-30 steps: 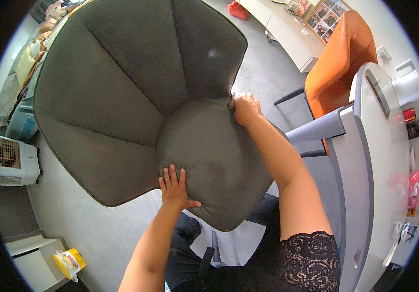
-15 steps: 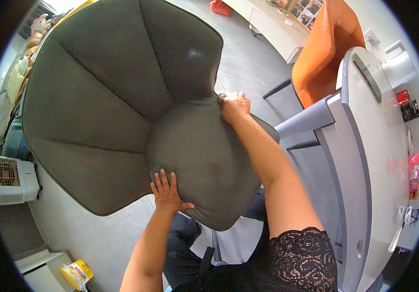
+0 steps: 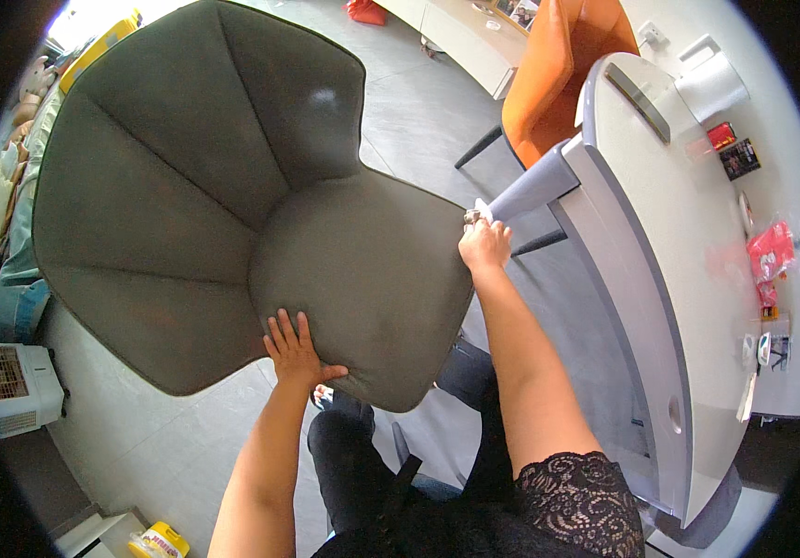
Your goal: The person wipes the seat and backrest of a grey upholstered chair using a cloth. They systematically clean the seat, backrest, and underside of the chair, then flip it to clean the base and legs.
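Observation:
A dark grey padded chair (image 3: 186, 200) with a fan-seamed backrest fills the left and middle of the view. My left hand (image 3: 294, 353) lies with fingers spread on the near part of its round seat (image 3: 363, 270). At the seat's right corner, my right hand (image 3: 485, 245) is closed, its knuckles up. A small whitish and metallic-looking bit shows past its fingers, too small to name. The palm side of that hand is hidden.
A white curved desk (image 3: 632, 186) with grey edging stands at right, holding a red packet (image 3: 772, 251). Behind it is an orange chair (image 3: 558, 74). A white air cooler (image 3: 23, 386) stands at left, and a yellow tub (image 3: 160, 539) at lower left.
My right hand has moved along the seat's edge, from the notch by the backrest to the right corner. My left hand stays on the seat. The whole view has shifted somewhat.

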`<state>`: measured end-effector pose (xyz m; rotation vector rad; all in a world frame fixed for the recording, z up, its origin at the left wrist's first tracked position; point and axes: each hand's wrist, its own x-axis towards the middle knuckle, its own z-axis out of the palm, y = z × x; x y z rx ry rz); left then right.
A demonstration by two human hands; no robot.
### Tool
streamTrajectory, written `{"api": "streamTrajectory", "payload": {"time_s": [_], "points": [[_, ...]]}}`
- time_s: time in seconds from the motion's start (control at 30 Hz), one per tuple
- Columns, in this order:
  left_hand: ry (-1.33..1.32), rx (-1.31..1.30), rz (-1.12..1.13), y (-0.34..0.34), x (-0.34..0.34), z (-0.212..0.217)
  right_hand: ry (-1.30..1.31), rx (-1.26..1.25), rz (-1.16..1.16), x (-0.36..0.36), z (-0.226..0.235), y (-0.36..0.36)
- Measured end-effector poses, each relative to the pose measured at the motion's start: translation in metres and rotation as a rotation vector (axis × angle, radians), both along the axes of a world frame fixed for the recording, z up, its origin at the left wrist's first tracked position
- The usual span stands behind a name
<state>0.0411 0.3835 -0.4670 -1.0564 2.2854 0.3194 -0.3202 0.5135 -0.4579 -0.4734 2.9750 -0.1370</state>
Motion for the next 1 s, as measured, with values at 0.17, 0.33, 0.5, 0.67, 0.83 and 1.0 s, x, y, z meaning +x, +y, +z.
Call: {"api": "streamTrajectory", "payload": {"time_s": [0.17,0.33,0.5,0.67,0.83,1.0], "points": [[0.013,-0.028,-0.009,0.003,0.000,0.007,0.055,0.052,0.125,0.066,-0.049,0.060],[0.066,-0.122,0.055,0.021,0.004,0.024,-0.015,-0.080,0.300,0.215,-0.014,0.111],[0.286,-0.176,-0.077,0.071,0.015,-0.015,-0.403,-0.294,0.566,0.240,-0.010,0.150],[0.369,-0.001,-0.103,0.146,0.027,0.032,-0.051,-0.515,0.839,0.141,0.004,0.130],[0.222,0.026,-0.135,0.149,0.016,0.025,-0.388,-0.516,0.704,0.016,0.041,0.038],[0.128,0.078,-0.152,0.144,0.008,0.033,-0.115,-0.136,0.653,0.008,0.038,-0.013]]}}
